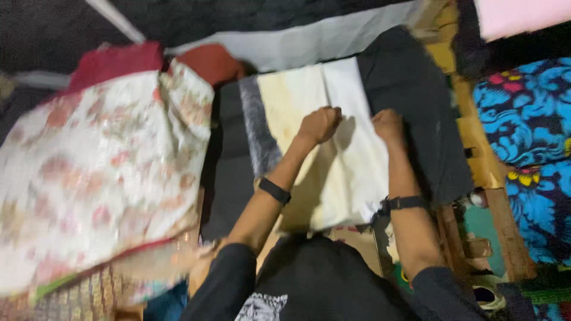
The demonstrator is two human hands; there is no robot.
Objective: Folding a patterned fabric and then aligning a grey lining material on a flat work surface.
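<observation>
Head view, surface: a work table covered by a dark grey cloth (416, 89), with a wooden edge (476, 148) showing along its right side.
Folded fabric: a cream and white folded cloth (309, 101) lies in the middle of the dark cover, a grey fuzzy strip (259, 131) just beside its left edge.
Left hand: the left hand (319, 123) is curled into a fist, knuckles pressed on the cream cloth near its centre crease.
Right hand: the right hand (388, 125) is also closed, resting on the cloth's right border where it meets the dark cover; whether it pinches the fabric I cannot tell.
Wrists: a black band (275, 191) on the left wrist, another black band (404, 203) on the right.
Surroundings, left: a floral white and pink cloth (101, 172) is heaped to the left, with red fabric (116, 59) behind it.
Surroundings, right: a blue patterned textile (526, 113) lies beyond the wooden edge.
Far side: a pale sheet (309, 41) lies behind the folded cloth.
Hard to make out: the whole view is motion-blurred; the fingers of both hands are tucked out of sight; the floral cloth is cut off at the left and bottom; small items by the lower right corner are unclear.
</observation>
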